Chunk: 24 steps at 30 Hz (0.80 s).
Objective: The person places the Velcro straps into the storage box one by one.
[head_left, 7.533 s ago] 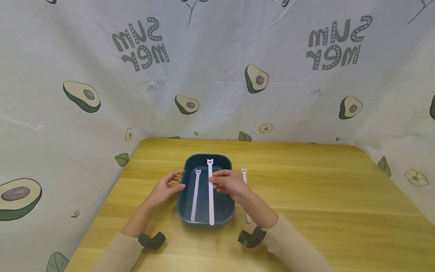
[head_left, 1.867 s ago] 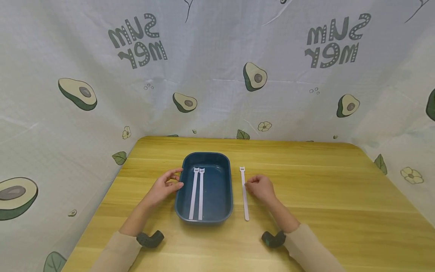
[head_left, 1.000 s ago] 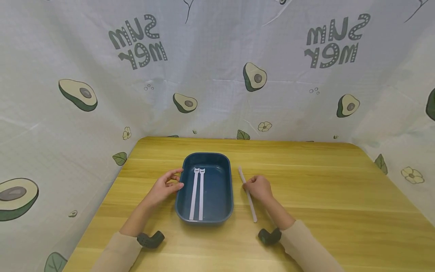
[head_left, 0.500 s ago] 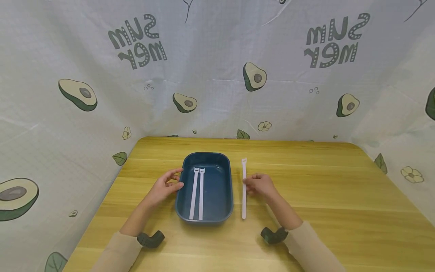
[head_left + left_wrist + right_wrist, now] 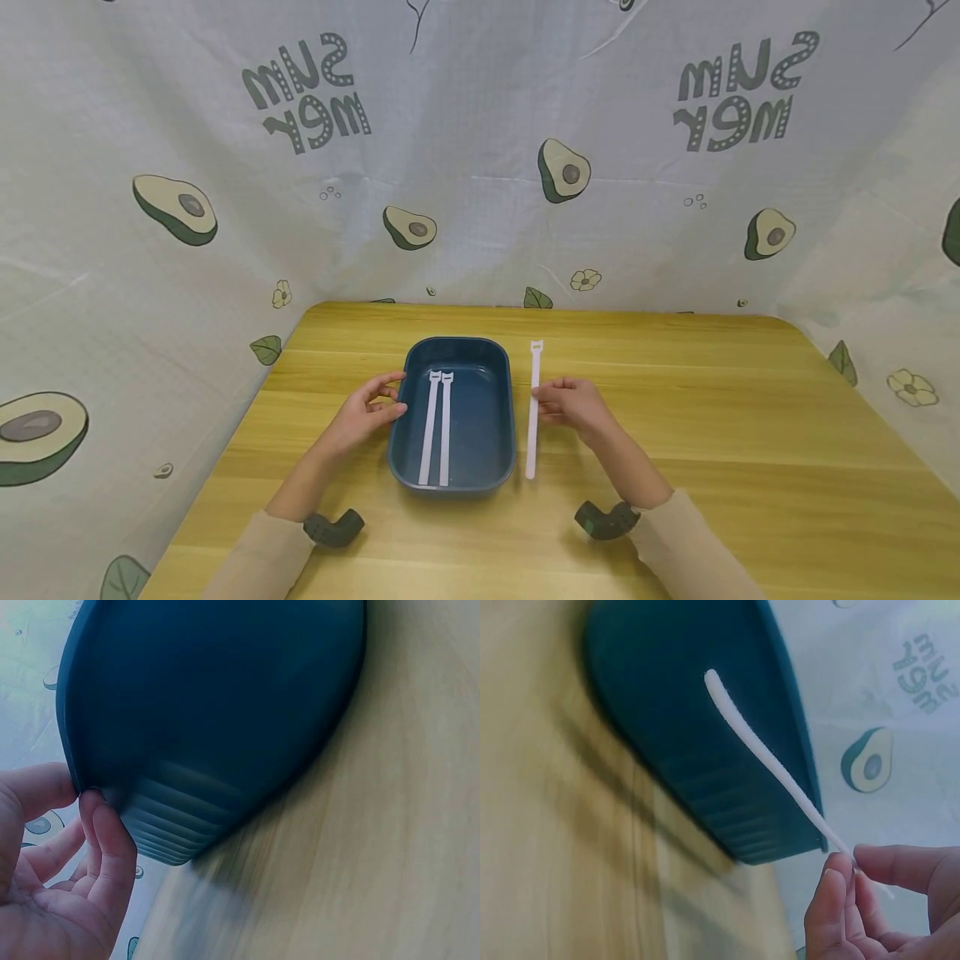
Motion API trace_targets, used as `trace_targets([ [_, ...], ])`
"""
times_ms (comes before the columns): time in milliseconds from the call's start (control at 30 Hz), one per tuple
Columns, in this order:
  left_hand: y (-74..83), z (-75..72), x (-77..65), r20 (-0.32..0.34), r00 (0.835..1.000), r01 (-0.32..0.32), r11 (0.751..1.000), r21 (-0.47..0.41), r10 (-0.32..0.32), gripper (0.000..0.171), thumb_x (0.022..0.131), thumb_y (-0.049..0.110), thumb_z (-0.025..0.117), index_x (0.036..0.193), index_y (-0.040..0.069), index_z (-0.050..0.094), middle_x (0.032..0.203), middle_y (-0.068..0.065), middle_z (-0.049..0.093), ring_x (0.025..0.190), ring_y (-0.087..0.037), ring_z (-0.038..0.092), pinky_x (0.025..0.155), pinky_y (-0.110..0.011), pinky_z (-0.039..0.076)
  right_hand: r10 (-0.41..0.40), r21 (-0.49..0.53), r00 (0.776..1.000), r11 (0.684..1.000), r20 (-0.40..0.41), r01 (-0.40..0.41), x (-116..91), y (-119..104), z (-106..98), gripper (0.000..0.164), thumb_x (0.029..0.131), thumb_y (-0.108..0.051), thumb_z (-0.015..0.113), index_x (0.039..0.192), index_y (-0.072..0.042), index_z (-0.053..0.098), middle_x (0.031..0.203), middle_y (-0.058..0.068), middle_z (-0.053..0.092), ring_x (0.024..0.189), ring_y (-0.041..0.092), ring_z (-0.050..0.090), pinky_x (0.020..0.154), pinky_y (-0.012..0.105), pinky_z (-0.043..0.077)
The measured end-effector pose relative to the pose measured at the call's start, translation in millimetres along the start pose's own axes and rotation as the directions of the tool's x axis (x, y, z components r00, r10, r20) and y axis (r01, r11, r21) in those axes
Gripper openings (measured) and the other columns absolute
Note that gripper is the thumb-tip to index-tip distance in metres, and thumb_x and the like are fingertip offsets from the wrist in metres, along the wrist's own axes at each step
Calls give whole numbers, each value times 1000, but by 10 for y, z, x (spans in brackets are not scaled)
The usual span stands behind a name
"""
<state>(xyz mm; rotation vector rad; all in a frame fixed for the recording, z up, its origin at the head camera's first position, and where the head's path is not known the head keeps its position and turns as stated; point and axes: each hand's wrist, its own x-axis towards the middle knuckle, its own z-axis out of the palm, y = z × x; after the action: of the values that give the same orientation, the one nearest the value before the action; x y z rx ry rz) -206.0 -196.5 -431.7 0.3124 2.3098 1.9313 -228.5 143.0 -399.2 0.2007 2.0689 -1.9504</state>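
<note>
My right hand [image 5: 576, 408] pinches a white hook-and-loop cable tie [image 5: 533, 433] between thumb and fingertips, just right of the dark blue plastic bin [image 5: 512, 425]. In the right wrist view, that tie [image 5: 765, 754] slants past the bin's outer wall [image 5: 682, 750], bowing slightly, with its free end away from the hand. At the bin's left side, my left hand [image 5: 367, 408] grips the rim; the left wrist view shows the thumb and fingertips [image 5: 112, 832] at its edge. Inside the bin, two white cable ties [image 5: 437, 433] lie side by side towards the left, slotted heads at the back.
The bin stands on a wood-grain table [image 5: 712, 433]. Behind and around the table hangs a white curtain [image 5: 480, 125] printed with avocados and lettering. A dark wrist device [image 5: 333, 529] sits on each forearm, low over the tabletop.
A second tie has come to lie in the bin. My right hand has picked the other tie up off the table, turned it upright in view and moved it slightly left. The left hand stays put.
</note>
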Motion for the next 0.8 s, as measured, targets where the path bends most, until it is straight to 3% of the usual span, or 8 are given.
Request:
trace_targets([
  [200,14,-4,-8,1,1000,8,1000,-12,-8,53,93,5,64,141,-4,43,104,-16,49,70,-17,53,71,-21,50,-13,63,999,998,40,11,-39,-56,51,20,91,-7,66,102,8,58,77,4,64,66,12,63,65,23,55],
  [500,-7,-3,3,4,1000,3,1000,-5,-3,53,93,4,64,141,-4,43,104,-18,50,68,-17,53,71,-21,50,-14,116,998,993,58,8,-62,-106,163,29,93,-4,65,112,14,54,79,6,63,67,12,62,67,24,55],
  [800,-10,-14,-1,13,1000,-14,1000,-13,14,54,93,5,64,141,-6,42,104,-17,50,68,-16,53,72,-21,50,-10,148,997,989,77,-2,-44,-145,260,24,92,-3,65,109,12,56,76,5,64,64,11,63,64,22,55],
])
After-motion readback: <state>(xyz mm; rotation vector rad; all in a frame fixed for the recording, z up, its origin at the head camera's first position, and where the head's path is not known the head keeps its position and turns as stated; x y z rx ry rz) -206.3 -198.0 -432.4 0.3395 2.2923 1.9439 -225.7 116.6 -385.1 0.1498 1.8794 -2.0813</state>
